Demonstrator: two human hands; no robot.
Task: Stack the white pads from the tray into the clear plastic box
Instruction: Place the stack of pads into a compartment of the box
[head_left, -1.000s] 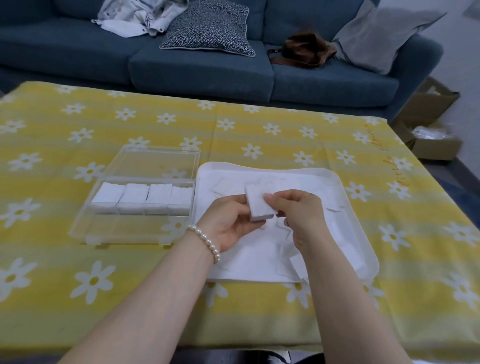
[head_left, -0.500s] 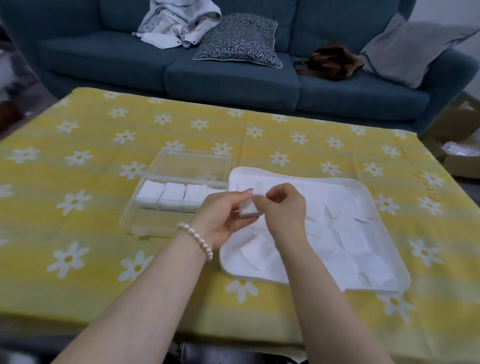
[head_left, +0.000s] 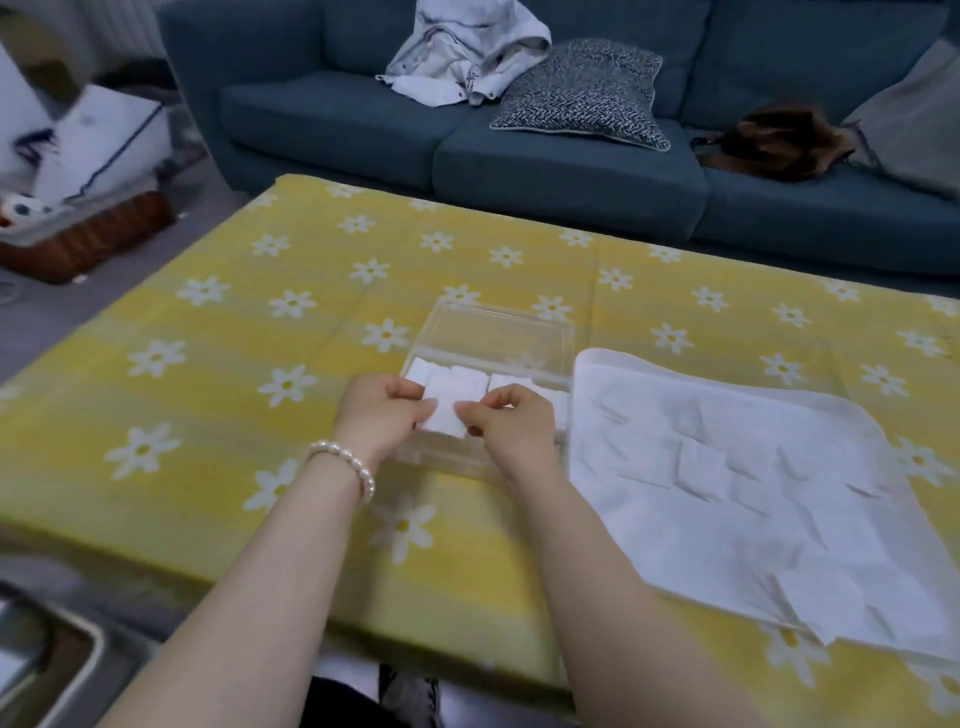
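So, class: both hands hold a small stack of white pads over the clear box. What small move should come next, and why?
Probably lower the pad stack, pinched between left hand and right hand, into the clear plastic box beside the row of pads already there; it is already above the box.

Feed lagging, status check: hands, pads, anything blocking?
Left hand, right hand both pinching pad over box. More pads on tray. Nothing blocking.

The white pad stack (head_left: 445, 415) sits above the clear plastic box (head_left: 498, 332), which contains a pad row (head_left: 457, 382). Loose pads (head_left: 701, 465) lie scattered in the white tray (head_left: 592, 364).
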